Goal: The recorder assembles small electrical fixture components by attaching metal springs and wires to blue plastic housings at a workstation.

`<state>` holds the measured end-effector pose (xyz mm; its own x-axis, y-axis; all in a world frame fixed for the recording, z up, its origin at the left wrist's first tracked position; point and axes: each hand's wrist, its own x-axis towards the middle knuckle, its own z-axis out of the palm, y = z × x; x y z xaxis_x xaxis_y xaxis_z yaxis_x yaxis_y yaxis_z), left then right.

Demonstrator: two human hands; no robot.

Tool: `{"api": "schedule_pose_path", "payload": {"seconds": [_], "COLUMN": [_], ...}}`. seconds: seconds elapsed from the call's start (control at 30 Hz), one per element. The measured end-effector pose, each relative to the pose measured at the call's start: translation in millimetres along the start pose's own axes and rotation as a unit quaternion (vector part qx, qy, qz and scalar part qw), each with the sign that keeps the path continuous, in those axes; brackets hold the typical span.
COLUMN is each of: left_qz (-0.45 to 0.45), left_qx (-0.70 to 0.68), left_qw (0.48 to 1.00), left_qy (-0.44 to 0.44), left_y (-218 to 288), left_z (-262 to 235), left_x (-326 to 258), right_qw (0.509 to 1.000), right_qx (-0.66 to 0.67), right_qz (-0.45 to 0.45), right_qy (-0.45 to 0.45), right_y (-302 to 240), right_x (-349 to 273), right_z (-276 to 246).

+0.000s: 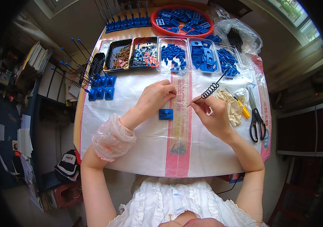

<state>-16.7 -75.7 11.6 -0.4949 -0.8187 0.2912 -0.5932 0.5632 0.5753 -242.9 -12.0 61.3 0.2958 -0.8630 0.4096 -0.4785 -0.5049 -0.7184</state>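
Observation:
My right hand (pixel 216 115) pinches a black coiled spring wire (pixel 210 90) near its lower end. The wire's thin tip points left toward my other hand, and its long straight end slants up to the right. My left hand (pixel 154 97) is closed with fingertips together over the pink stripe, and whatever it may hold is too small to make out. Just below it a small blue plastic base (pixel 166 114) lies on the white sheet, touched by neither hand. To the left, several similar blue bases (pixel 102 87) stand with coiled wires rising from them.
Along the back are trays of brown pins (pixel 122 56), small mixed parts (pixel 145 53), and blue pieces (pixel 173 55). Behind them sits a red basin (pixel 153 22) of blue plates. Scissors (pixel 258 117), a yellow-handled tool (pixel 244 109) and beige gloves (pixel 228 108) lie at right.

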Motion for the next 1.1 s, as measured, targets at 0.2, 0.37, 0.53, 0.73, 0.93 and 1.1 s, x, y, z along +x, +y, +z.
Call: {"api": "schedule_pose_path", "payload": {"seconds": [0.2,0.37,0.53,0.73,0.93,1.1], "left_qz": [-0.054,-0.052,-0.035,-0.055,-0.058,-0.037], "left_qx": [-0.306,-0.439,-0.450,-0.505,-0.522,-0.462], "left_qw": [0.948,0.890,0.886,0.854,0.843,0.880], "left_qy": [-0.064,-0.107,-0.107,-0.114,-0.118,-0.109], "left_y": [9.8,16.2,19.3,18.4,18.6,20.4], "left_z": [-12.0,-15.2,-9.0,-6.0,-6.4,-6.9], "left_x": [-6.0,-9.4,-12.1,-12.9,-12.9,-13.6], "right_qw": [0.998,0.993,0.994,0.994,0.994,0.997], "right_qx": [0.032,0.061,0.052,0.058,0.048,0.032], "right_qz": [-0.009,-0.039,-0.059,-0.056,-0.062,-0.056], "right_qy": [0.059,0.088,0.078,0.077,0.073,0.040], "right_y": [0.8,-4.3,-6.7,-9.3,-12.2,-12.2], "right_x": [-1.4,-3.9,-4.7,-4.2,-4.2,-3.9], "right_z": [2.0,2.4,2.3,1.1,-1.8,-1.9]}}
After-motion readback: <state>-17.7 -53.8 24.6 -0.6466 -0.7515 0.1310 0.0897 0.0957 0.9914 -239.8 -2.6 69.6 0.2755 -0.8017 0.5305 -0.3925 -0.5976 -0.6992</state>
